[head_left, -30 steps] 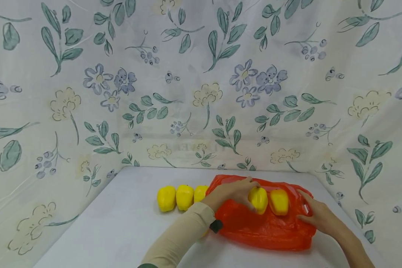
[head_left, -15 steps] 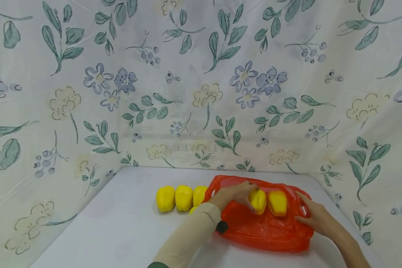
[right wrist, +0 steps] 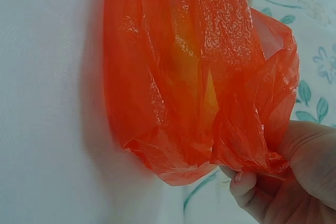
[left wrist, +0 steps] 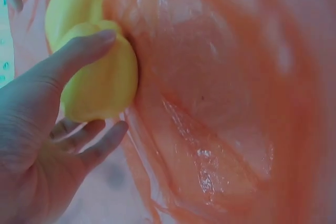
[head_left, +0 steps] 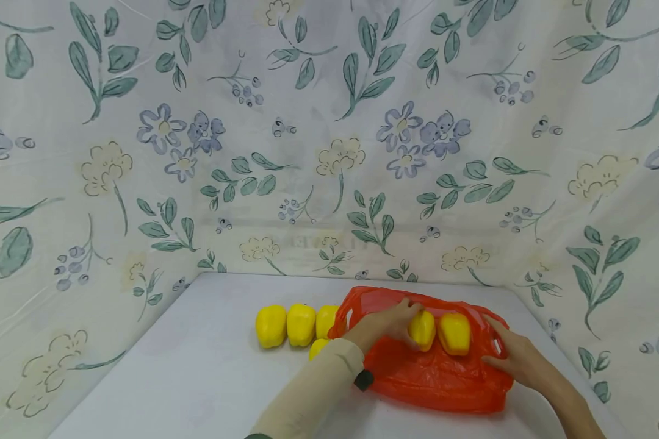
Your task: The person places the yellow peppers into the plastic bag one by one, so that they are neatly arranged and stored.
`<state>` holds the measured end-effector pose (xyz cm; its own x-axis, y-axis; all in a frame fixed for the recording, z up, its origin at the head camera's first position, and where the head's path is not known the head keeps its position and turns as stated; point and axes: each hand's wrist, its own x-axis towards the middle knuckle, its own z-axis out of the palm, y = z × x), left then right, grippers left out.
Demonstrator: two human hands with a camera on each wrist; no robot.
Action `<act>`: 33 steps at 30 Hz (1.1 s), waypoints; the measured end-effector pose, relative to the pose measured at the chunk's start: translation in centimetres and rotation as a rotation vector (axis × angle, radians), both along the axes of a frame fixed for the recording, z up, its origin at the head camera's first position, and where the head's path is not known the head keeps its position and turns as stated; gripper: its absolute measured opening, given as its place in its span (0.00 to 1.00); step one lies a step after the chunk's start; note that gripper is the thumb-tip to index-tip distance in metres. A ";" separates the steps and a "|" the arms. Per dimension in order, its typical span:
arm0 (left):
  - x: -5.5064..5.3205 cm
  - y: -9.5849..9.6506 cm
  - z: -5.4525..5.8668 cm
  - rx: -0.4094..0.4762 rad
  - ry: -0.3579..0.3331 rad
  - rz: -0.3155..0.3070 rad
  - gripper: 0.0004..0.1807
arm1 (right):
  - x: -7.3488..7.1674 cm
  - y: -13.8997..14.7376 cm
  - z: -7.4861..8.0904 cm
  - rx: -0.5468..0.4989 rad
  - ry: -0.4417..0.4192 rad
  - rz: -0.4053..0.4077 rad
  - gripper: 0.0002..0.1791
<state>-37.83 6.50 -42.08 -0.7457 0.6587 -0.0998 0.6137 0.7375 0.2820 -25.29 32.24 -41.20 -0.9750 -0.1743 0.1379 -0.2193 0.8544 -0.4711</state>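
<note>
My left hand point(head_left: 387, 326) grips a yellow bell pepper point(head_left: 423, 331) over the red plastic bag point(head_left: 434, 384). In the left wrist view its thumb lies across the pepper point(left wrist: 107, 87), with the other fingers around the lower end. A second yellow bell pepper point(head_left: 454, 334) sits right beside it, within the bag's outline. My right hand point(head_left: 518, 356) holds the bag's right edge near the handle hole. In the right wrist view, thumb and fingers pinch a gathered fold of the bag point(right wrist: 247, 129), and yellow shows through the thin film.
Left of the bag, three yellow bell peppers point(head_left: 301, 325) stand in a row on the white table point(head_left: 198, 366). Another pepper point(head_left: 318, 348) is partly hidden behind the left sleeve point(head_left: 318, 390). A floral cloth point(head_left: 307, 201) hangs behind and at both sides.
The left forearm has shifted slightly right, uncovering more of the pepper behind the sleeve. Both hands keep their hold, and the gripped pepper has barely moved.
</note>
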 end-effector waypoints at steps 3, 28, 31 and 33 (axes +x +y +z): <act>0.4 0.2 -0.1 0.008 0.027 -0.002 0.44 | 0.0 0.0 0.1 0.009 0.005 -0.006 0.48; 2.2 0.2 -0.1 -0.003 -0.018 0.091 0.51 | 0.0 -0.1 0.1 -0.001 -0.014 -0.009 0.48; 2.3 0.2 0.1 0.027 -0.056 0.120 0.52 | 0.0 -0.1 0.1 -0.002 0.000 -0.003 0.48; 2.5 0.1 0.3 0.031 -0.070 0.127 0.52 | 0.0 -0.1 0.1 -0.007 -0.005 -0.002 0.48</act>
